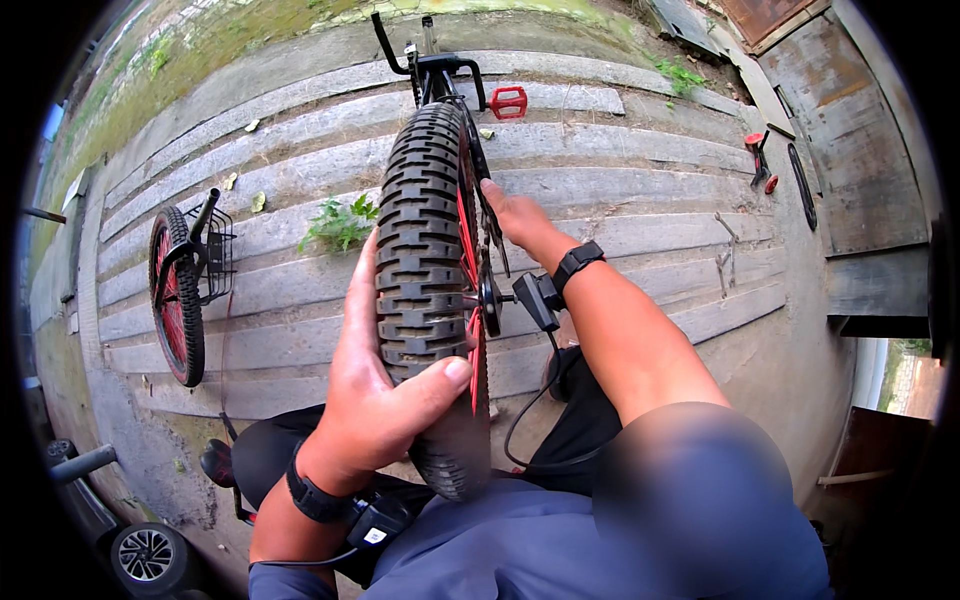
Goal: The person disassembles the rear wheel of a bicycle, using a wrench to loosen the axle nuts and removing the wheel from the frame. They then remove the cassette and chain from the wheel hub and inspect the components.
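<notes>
An upturned bicycle's knobbly black tyre [420,250] stands in the centre, with red spokes, a black frame [435,75] and a red pedal [507,101]. My left hand [375,395] grips the tyre from the left, thumb across its lower tread. Beside the wheel's right side, my right hand [515,220] holds the black frame tube; its fingertips are partly hidden. A black wheel hub [490,305] sits below that hand. My wrists carry black straps and small black devices with cables.
A red-rimmed wheel with fork and basket [178,310] stands at left on grey slats [660,185]. Small red-black parts [756,155], a black tyre [800,190] and metal tools [727,260] lie at right, near rusty panels [850,150]. A car wheel [145,552] is lower left.
</notes>
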`<state>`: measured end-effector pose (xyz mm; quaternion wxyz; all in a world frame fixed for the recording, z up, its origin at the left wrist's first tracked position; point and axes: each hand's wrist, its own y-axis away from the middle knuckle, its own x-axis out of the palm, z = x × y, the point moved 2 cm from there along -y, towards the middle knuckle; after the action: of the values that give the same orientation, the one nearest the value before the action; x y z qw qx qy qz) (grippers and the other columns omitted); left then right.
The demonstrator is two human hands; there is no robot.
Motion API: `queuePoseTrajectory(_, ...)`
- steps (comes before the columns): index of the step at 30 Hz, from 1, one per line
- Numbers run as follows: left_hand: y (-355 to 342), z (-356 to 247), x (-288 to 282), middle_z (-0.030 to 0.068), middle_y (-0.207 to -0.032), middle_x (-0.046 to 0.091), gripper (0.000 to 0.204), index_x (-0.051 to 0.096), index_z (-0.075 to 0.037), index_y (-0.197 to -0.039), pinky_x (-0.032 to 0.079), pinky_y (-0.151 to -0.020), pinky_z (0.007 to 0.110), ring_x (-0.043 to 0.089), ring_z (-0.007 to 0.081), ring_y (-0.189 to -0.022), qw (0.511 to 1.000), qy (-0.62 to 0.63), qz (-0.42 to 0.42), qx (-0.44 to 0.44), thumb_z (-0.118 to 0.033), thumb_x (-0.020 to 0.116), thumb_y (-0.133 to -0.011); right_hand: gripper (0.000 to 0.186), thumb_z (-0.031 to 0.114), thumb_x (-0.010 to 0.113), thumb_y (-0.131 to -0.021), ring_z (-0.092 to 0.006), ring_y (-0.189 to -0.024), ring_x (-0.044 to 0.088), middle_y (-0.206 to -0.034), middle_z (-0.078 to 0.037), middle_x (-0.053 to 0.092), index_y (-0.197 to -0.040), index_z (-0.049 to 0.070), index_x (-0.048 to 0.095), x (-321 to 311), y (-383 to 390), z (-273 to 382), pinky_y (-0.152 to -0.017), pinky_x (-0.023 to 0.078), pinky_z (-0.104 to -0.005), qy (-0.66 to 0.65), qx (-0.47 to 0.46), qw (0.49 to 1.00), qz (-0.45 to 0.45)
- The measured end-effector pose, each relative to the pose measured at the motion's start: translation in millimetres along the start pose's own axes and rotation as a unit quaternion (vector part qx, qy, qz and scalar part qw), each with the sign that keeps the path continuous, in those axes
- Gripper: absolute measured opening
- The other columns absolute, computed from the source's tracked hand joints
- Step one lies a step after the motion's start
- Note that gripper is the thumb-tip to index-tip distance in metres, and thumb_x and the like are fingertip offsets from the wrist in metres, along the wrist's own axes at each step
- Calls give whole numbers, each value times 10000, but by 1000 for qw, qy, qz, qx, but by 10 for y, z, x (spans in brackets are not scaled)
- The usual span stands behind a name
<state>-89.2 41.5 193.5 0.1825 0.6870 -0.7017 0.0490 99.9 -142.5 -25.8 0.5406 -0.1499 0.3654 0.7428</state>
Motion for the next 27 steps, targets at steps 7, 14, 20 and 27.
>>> queuePoseTrajectory(7, 80, -193, -74, 197, -1296, 539, 1109, 172, -32, -1554, 586, -766, 339, 650, 207, -920, 999, 5, -24, 22, -256, 818, -681, 958, 736, 222, -949, -528, -1082, 570, -1030, -379, 630, -975, -96, 696, -44, 25, -1, -958, 425, -521, 47, 17, 999, 13)
queuePoseTrajectory(14, 192, -463, -234, 289, -1195, 568, 1075, 280, 91, -1430, 586, -614, 323, 659, 228, -744, 998, 26, -53, 35, -351, 853, -635, 948, 708, 194, -964, -527, -1120, 549, -1088, -385, 614, -994, -99, 691, -6, 26, -2, -983, 407, -526, 55, 35, 998, 10)
queuePoseTrajectory(20, 376, -660, -441, 397, -1217, 510, 1264, 106, 74, -1525, 601, -571, 344, 687, 301, -747, 992, 92, -60, 62, -305, 869, -592, 937, 695, 147, -971, -528, -1106, 551, -1052, -351, 638, -979, -58, 705, -40, 56, 6, -975, 404, -542, 99, 26, 995, 19)
queuePoseTrajectory(27, 725, -874, -655, 402, -1216, 485, 932, 276, 142, -1390, 506, -564, 358, 597, 261, -668, 973, -75, -88, 202, -483, 624, -793, 959, 692, 137, -974, -536, -1110, 542, -1036, -382, 622, -979, -98, 681, 30, 79, 87, -979, 403, -532, 102, 14, 995, 10)
